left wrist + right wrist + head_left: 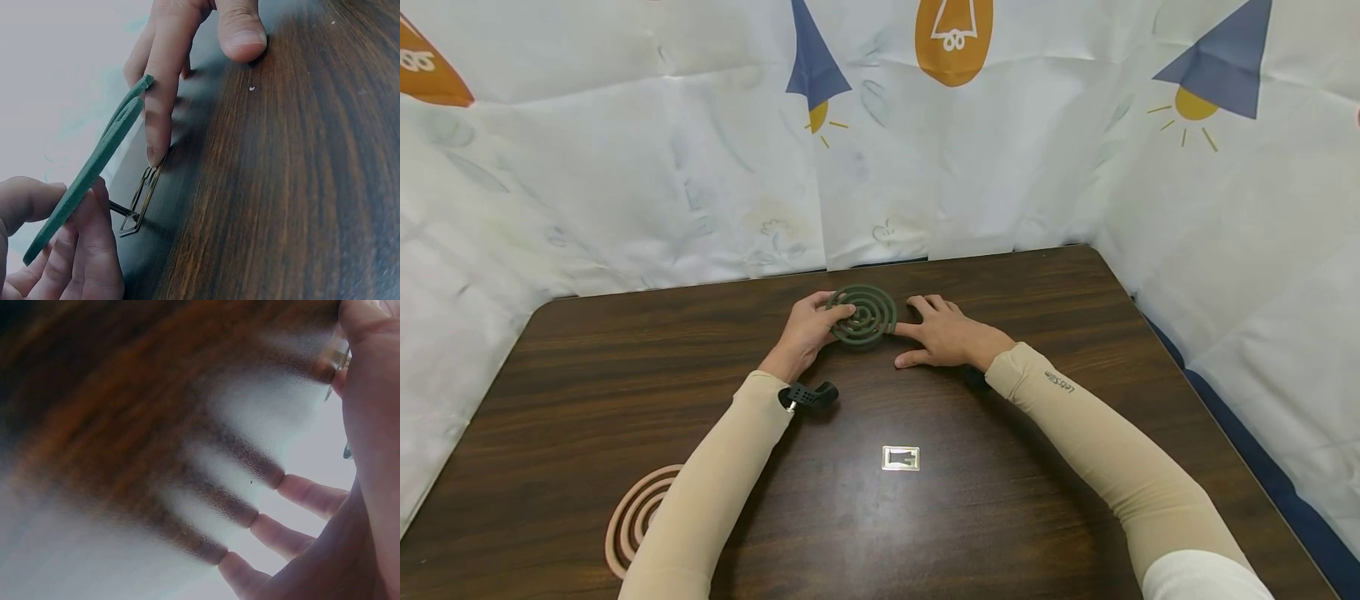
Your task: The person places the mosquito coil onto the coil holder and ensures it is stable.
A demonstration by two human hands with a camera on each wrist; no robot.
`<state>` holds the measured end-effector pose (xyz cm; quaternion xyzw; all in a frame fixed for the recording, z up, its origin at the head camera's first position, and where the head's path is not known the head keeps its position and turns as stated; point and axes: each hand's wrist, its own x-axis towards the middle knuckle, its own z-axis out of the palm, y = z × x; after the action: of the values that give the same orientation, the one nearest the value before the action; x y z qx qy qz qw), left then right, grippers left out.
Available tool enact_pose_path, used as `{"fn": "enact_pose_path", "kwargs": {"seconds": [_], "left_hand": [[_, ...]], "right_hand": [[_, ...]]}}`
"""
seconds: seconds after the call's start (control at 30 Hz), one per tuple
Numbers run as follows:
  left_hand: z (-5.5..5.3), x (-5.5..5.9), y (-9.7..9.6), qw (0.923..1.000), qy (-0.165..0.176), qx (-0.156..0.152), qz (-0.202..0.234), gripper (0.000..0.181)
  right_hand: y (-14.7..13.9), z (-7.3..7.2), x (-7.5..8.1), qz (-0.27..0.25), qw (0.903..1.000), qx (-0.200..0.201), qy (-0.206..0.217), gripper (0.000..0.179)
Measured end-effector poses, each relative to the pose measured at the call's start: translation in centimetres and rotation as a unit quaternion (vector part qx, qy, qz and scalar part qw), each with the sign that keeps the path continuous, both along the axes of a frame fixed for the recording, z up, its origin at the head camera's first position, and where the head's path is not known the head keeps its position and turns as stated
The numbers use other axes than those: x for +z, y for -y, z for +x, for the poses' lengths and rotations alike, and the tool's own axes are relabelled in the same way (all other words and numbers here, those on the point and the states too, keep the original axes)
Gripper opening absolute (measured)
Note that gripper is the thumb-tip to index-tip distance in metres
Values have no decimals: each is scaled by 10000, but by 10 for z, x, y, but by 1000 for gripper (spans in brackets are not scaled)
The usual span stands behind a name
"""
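Note:
A dark green mosquito coil (863, 315) is gripped by my left hand (799, 333), thumb on its face and fingers behind. In the left wrist view the coil (94, 165) appears edge-on and tilted above the table. Below it, a small metal coil stand (132, 216) lies on the wood, its prong rising toward the fingers behind the coil. My right hand (951, 335) rests palm down to the right, fingers spread, with the index fingertip on the stand's far end. The right wrist view shows its other fingertips (234, 565) touching the tabletop.
A pinkish-tan coil (615, 533) lies at the front left, partly hidden under my left sleeve. Another flat rectangular metal stand (901, 468) is on the table (970, 517) near the middle. Printed white cloth (715, 192) hangs behind the far edge.

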<state>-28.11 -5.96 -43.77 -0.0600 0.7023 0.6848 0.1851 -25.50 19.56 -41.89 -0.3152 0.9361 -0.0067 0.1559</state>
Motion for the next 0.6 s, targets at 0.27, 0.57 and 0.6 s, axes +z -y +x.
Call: {"fn": "enact_pose_path", "kwargs": {"seconds": [0.27,0.57,0.6], "left_hand": [[1,2,0,10000,34,21,-51,50],[2,1,0,10000,7,15,-79,49],[1,1,1,10000,1,3,-93,50]], "right_hand": [[0,0,2,14,10000,19,-22,68],[-1,0,1,-29,9999,-38,100,69],[-1,0,0,-28,9999,-43,98,69]]}}
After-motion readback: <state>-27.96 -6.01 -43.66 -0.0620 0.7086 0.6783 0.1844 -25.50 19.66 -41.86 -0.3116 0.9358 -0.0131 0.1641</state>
